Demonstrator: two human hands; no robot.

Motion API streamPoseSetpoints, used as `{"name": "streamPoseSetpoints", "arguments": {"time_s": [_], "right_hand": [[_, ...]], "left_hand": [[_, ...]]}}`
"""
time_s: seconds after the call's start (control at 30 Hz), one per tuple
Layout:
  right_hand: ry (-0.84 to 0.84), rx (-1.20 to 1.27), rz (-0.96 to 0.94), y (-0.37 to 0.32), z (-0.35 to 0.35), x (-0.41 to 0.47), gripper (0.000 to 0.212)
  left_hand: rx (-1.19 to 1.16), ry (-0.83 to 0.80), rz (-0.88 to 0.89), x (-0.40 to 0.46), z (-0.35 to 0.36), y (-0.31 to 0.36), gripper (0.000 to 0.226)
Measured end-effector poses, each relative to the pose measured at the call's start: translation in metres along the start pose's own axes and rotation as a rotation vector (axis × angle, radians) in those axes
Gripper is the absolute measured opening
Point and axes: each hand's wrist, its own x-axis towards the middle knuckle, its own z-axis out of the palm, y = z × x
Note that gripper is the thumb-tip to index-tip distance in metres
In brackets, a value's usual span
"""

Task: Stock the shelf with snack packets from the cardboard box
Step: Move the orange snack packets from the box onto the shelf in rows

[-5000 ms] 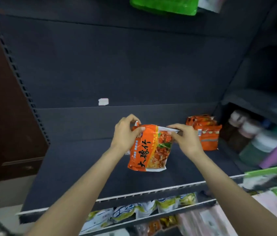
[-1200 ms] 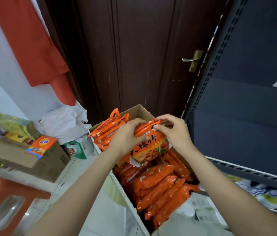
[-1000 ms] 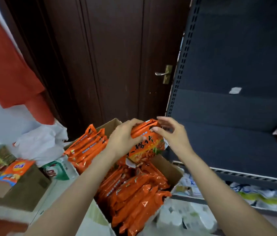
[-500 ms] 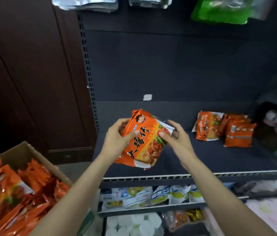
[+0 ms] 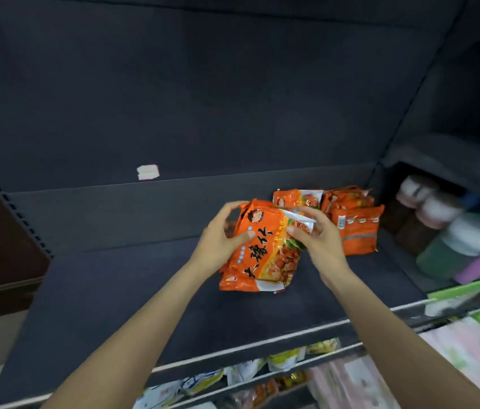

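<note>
1. Since half a second ago, both hands have carried the orange snack packet (image 5: 262,249) forward from in front of the shelf edge to above the dark shelf (image 5: 114,290), toward its right half; the cardboard box seen at lower left then is now out of view.
2. Left hand (image 5: 218,243): fingers curl over the packet's upper left corner and the thumb presses its front face.
3. Right hand (image 5: 318,240): thumb and fingers pinch the packet's upper right edge at the silvery seal.
4. Packet position: held tilted, top leaning back. Its lower edge lies close to the shelf surface; contact cannot be confirmed. At least one more orange layer shows behind it, so the grip may hold several packets.
5. Stocked packets (image 5: 350,222) stand at the rear right of the shelf, just beside the held packet, with a narrow gap.
6. Assessment: the transfer is near its end. The remaining step appears to be setting the packet upright against the existing row and letting go.
7. Risk: a soft packet released while tilted may slump forward; the free shelf area to the left gives no support.
</note>
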Motion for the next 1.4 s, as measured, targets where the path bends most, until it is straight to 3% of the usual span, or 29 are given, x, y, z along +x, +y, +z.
{"name": "streamPoseSetpoints", "arguments": {"time_s": [0.33,0.53,0.63,0.87,1.1,1.23,1.4], "right_hand": [[0.054,-0.289,0.042,0.057,-0.058,0.096,0.033],[0.009,-0.488,-0.029,0.077,-0.075,0.135,0.032],[-0.030,-0.619,-0.070,0.083,-0.079,0.144,0.034],[-0.139,-0.839,-0.174,0.088,-0.094,0.150,0.043],[-0.187,-0.787,-0.271,0.080,-0.096,0.138,0.035],[-0.215,-0.690,-0.286,0.064,-0.084,0.124,0.031],[-0.300,-0.485,-0.345,0.033,-0.046,0.091,0.020]], "left_hand": [[0.052,-0.069,-0.138,0.110,0.072,-0.053,0.032],[0.288,0.064,-0.174,0.145,0.098,-0.064,0.027],[0.500,0.131,-0.183,0.152,0.108,-0.061,0.039],[0.644,0.159,-0.207,0.145,0.130,-0.047,0.055],[0.830,0.209,-0.173,0.129,0.138,-0.035,0.058],[0.886,0.306,-0.094,0.109,0.131,-0.020,0.038],[0.744,0.401,-0.046,0.057,0.101,0.001,0.022]]}}
